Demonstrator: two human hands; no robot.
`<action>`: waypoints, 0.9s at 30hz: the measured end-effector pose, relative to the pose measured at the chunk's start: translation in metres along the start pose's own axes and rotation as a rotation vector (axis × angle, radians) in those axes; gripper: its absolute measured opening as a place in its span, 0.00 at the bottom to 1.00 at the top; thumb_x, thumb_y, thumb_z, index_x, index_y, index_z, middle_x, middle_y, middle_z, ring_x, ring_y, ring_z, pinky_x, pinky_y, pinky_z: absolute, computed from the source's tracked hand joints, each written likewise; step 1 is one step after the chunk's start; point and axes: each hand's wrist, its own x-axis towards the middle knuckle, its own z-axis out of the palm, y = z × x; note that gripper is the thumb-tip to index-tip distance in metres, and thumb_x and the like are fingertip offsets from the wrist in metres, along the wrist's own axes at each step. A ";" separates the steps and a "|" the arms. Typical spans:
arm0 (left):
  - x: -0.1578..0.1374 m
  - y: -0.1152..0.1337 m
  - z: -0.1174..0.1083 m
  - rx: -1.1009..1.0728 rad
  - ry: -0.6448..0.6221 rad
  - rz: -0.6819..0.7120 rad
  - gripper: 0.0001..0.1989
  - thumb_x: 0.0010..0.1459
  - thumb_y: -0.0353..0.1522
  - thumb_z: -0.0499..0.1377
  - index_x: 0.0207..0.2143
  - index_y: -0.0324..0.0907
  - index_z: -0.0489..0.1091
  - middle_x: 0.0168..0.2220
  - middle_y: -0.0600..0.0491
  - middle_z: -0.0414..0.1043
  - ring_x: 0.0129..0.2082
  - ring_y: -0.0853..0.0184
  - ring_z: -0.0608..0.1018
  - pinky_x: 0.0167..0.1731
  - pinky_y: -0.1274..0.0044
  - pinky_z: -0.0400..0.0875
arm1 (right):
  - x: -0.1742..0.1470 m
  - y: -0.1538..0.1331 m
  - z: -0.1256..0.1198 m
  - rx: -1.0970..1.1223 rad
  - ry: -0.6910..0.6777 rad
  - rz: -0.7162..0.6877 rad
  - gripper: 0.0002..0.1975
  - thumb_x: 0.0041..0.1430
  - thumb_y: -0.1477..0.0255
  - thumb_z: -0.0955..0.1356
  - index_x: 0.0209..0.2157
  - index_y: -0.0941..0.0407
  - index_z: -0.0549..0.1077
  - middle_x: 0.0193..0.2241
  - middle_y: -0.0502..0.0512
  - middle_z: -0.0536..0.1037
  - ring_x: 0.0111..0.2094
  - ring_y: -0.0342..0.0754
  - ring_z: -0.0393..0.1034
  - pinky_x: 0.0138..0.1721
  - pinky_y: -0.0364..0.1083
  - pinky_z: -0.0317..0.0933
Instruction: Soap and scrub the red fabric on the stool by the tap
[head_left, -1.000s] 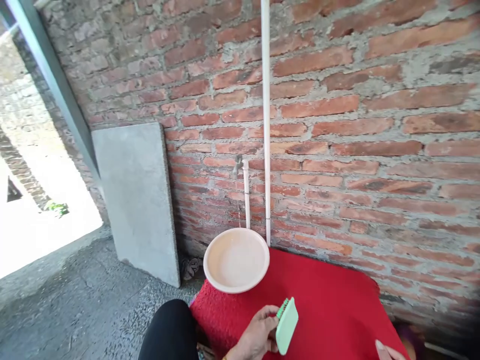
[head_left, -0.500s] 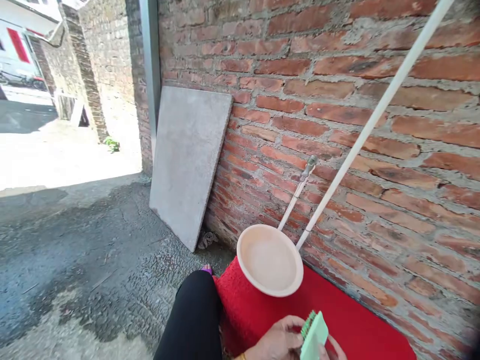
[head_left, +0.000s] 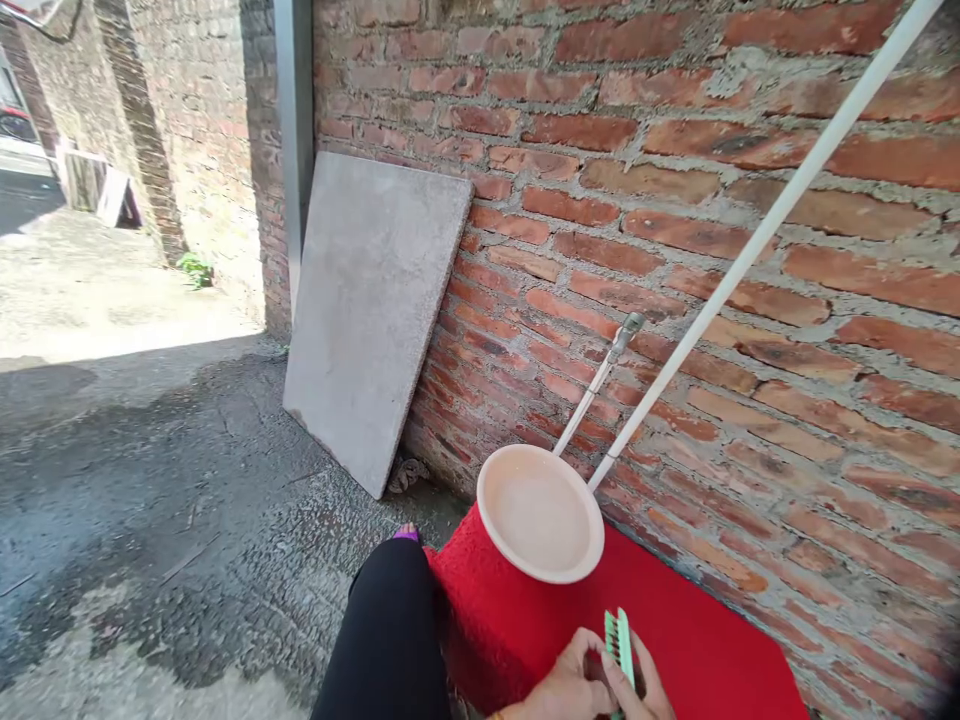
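A small pale-green brush (head_left: 622, 640) with darker green bristles stands upright between my hands, just above the red cloth. My left hand (head_left: 574, 680) comes from the left, its fingers bent and pressed to the brush's bristle side. My right hand (head_left: 646, 685) grips the brush from the right, with fingers around its lower part. The brush's lower end is hidden by the fingers. Beyond the hands, a round cream basin (head_left: 540, 580) sits on the red cloth (head_left: 697, 630). I cannot make out clearly whether the basin holds water.
A brick wall (head_left: 585, 240) runs along the right, with a long white pipe (head_left: 720, 290) and a short pipe with a tap (head_left: 592, 390) against it. A grey slab (head_left: 375, 310) leans beside a metal post (head_left: 294, 130). Wet concrete floor (head_left: 247, 500) lies left of my leg (head_left: 390, 630).
The brush has turned from showing its flat back to nearly edge-on, with its bristles facing left. My fingers have shifted around it. The view has swung slightly to the right.
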 end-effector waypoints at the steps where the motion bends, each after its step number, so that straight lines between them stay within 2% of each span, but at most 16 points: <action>1: -0.002 0.003 0.000 0.080 0.031 -0.023 0.27 0.34 0.41 0.72 0.33 0.45 0.61 0.26 0.61 0.65 0.21 0.74 0.66 0.24 0.78 0.58 | 0.000 -0.001 -0.001 0.063 -0.030 0.027 0.41 0.40 0.42 0.73 0.52 0.50 0.72 0.46 0.57 0.80 0.51 0.63 0.72 0.52 0.55 0.67; 3: -0.005 0.012 -0.002 0.178 0.097 -0.050 0.24 0.38 0.41 0.69 0.36 0.44 0.63 0.24 0.62 0.63 0.20 0.73 0.65 0.21 0.79 0.56 | -0.001 -0.003 -0.005 0.223 -0.122 0.125 0.39 0.39 0.44 0.74 0.50 0.50 0.74 0.44 0.56 0.81 0.50 0.62 0.74 0.47 0.54 0.69; 5: -0.007 0.023 -0.005 0.171 0.185 -0.041 0.23 0.42 0.42 0.66 0.38 0.44 0.64 0.23 0.62 0.62 0.22 0.72 0.66 0.21 0.80 0.56 | -0.004 -0.008 -0.008 0.371 -0.227 0.239 0.38 0.38 0.45 0.75 0.48 0.52 0.75 0.42 0.58 0.82 0.47 0.62 0.75 0.45 0.54 0.70; 8: -0.010 0.037 -0.006 0.148 0.280 -0.062 0.25 0.43 0.45 0.64 0.42 0.44 0.65 0.24 0.60 0.64 0.25 0.71 0.69 0.20 0.80 0.55 | -0.010 -0.012 -0.010 0.504 -0.313 0.319 0.37 0.38 0.46 0.76 0.46 0.55 0.77 0.39 0.61 0.82 0.45 0.61 0.76 0.47 0.56 0.69; 11: -0.014 0.041 -0.005 0.167 0.172 -0.119 0.28 0.45 0.49 0.63 0.44 0.42 0.67 0.26 0.58 0.69 0.23 0.69 0.71 0.21 0.79 0.59 | -0.015 -0.011 -0.008 0.502 -0.293 0.263 0.35 0.38 0.47 0.76 0.44 0.55 0.78 0.41 0.60 0.82 0.48 0.61 0.75 0.49 0.55 0.68; 13: -0.016 0.038 -0.004 0.156 0.110 -0.135 0.28 0.44 0.50 0.64 0.41 0.41 0.68 0.27 0.56 0.72 0.23 0.69 0.72 0.23 0.78 0.62 | -0.016 -0.004 -0.007 0.436 -0.238 0.212 0.34 0.39 0.47 0.76 0.44 0.55 0.78 0.42 0.58 0.82 0.48 0.59 0.74 0.49 0.53 0.67; 14: -0.016 0.035 -0.005 0.136 0.126 -0.133 0.27 0.42 0.50 0.66 0.39 0.41 0.69 0.27 0.56 0.73 0.24 0.68 0.73 0.24 0.77 0.63 | -0.015 0.000 -0.007 0.378 -0.202 0.190 0.35 0.39 0.46 0.75 0.44 0.55 0.77 0.39 0.57 0.82 0.46 0.59 0.75 0.48 0.52 0.68; 16: -0.014 0.029 -0.008 0.084 0.223 -0.115 0.27 0.37 0.47 0.70 0.34 0.41 0.68 0.26 0.56 0.73 0.25 0.67 0.74 0.27 0.76 0.65 | -0.014 0.010 -0.007 0.221 -0.123 0.137 0.39 0.39 0.43 0.73 0.47 0.55 0.75 0.34 0.55 0.81 0.39 0.57 0.76 0.43 0.52 0.69; 18: -0.011 0.025 -0.011 0.048 0.302 -0.101 0.27 0.33 0.47 0.72 0.30 0.42 0.66 0.24 0.58 0.72 0.25 0.68 0.74 0.29 0.75 0.66 | -0.014 0.019 -0.006 0.039 -0.039 0.025 0.40 0.40 0.43 0.71 0.50 0.54 0.74 0.35 0.55 0.80 0.36 0.56 0.76 0.42 0.52 0.69; 20: -0.009 0.022 -0.014 0.044 0.322 -0.100 0.28 0.32 0.48 0.72 0.30 0.43 0.65 0.23 0.59 0.71 0.24 0.68 0.73 0.29 0.75 0.67 | -0.018 0.026 -0.002 -0.136 -0.007 -0.136 0.37 0.43 0.46 0.71 0.52 0.51 0.73 0.44 0.57 0.78 0.44 0.57 0.74 0.48 0.52 0.67; 22: -0.008 0.019 -0.016 0.035 0.315 -0.080 0.28 0.32 0.47 0.73 0.30 0.43 0.66 0.23 0.59 0.72 0.25 0.69 0.74 0.30 0.75 0.67 | -0.024 0.028 0.004 -0.312 -0.034 -0.264 0.34 0.45 0.52 0.71 0.54 0.49 0.73 0.53 0.58 0.74 0.55 0.59 0.68 0.56 0.52 0.61; 24: -0.008 0.014 -0.016 0.006 0.321 -0.050 0.27 0.31 0.46 0.74 0.29 0.42 0.67 0.23 0.59 0.73 0.25 0.69 0.74 0.30 0.76 0.68 | -0.030 0.027 0.010 -0.482 -0.068 -0.285 0.35 0.46 0.56 0.71 0.57 0.48 0.71 0.57 0.59 0.71 0.60 0.61 0.62 0.60 0.54 0.57; 27: -0.007 0.005 -0.017 -0.051 0.339 -0.061 0.28 0.29 0.45 0.75 0.27 0.42 0.66 0.21 0.58 0.72 0.23 0.69 0.74 0.27 0.77 0.67 | -0.036 0.023 0.017 -0.629 -0.093 -0.244 0.33 0.49 0.62 0.69 0.59 0.45 0.68 0.57 0.56 0.71 0.60 0.60 0.63 0.59 0.54 0.57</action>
